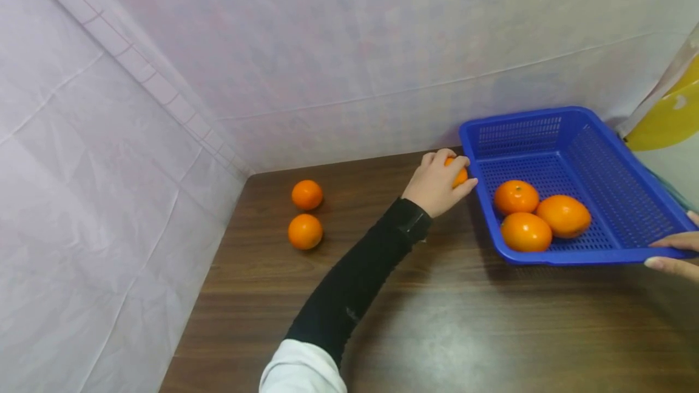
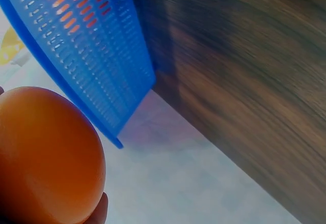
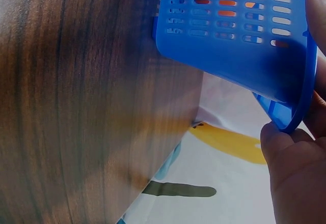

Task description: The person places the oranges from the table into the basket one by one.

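My left hand point(image 1: 439, 184) grips an orange point(image 1: 459, 176) right beside the left rim of a blue plastic basket point(image 1: 601, 253). In the left wrist view that orange point(image 2: 48, 155) fills the lower left corner, with fingertips showing at its edges. Thumb and fingers of my right hand point(image 1: 674, 253) pinch the basket's near right corner; the right wrist view shows this hand point(image 3: 300, 158) at the rim too. Inside the basket, three oranges point(image 1: 562, 216) lie grouped toward the near left. Two more oranges, one farther point(image 1: 307, 194) and one nearer point(image 1: 305, 231), sit on the table at left.
The brown wood-grain table point(image 1: 437, 320) meets a pale cloth-covered wall point(image 1: 355, 47) along its back edge. Another white covering point(image 1: 98, 199) borders its left side. A yellow patterned cloth point(image 1: 668, 114) hangs past the basket at far right.
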